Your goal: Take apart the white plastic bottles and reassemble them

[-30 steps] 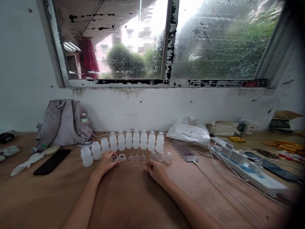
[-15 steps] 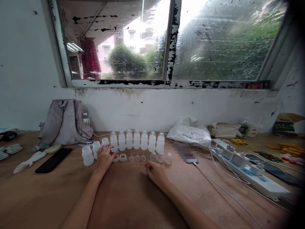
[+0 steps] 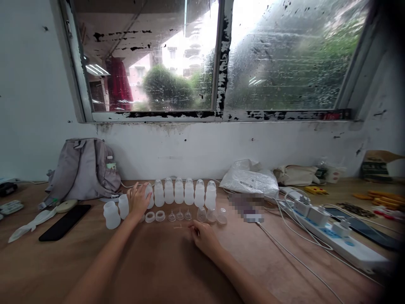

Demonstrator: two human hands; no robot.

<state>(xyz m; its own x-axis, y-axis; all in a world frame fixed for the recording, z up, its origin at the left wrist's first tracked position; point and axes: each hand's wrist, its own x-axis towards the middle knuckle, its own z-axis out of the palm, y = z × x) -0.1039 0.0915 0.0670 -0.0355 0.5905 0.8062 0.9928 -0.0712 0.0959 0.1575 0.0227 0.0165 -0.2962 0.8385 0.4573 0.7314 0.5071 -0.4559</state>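
Left hand [image 3: 138,202] farther forward, beside capped bottle [image 3: 149,199]

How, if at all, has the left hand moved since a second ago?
Yes: the left hand has moved farther back, from the pale rings to the bottles behind them.

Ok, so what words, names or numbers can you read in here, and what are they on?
None can be read for sure.
Plastic bag: small dark print, too blurred.
Red item by the window: pale marks, too blurred.
Dark-and-brown bag at far right: faint marks, too blurred.
Bottle label at the backpack's side: too small.
White bottles: no writing that I can make out.
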